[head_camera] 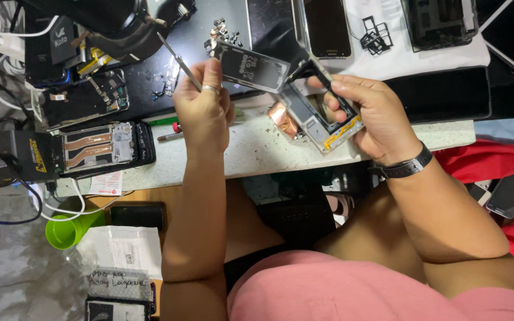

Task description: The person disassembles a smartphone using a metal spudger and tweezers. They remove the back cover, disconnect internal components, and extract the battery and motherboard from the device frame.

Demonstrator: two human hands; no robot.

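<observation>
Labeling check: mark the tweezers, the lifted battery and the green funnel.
tweezers [176, 59], head view, mid shaft.
battery [250, 66], head view, centre of dark face.
green funnel [69, 230], head view, flared mouth.

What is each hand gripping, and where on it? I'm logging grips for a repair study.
The left hand pinches a thin metal tool near its lower end. The right hand grips an opened phone frame by its right edge, its battery lifted up.

Bare-armed person with no sleeves reaching the forearms, a plain silver ring on a finger of the left hand [204, 110], a dark wristwatch [404, 168] with black strap on the right wrist, pink garment [388, 291] across the lap.
</observation>
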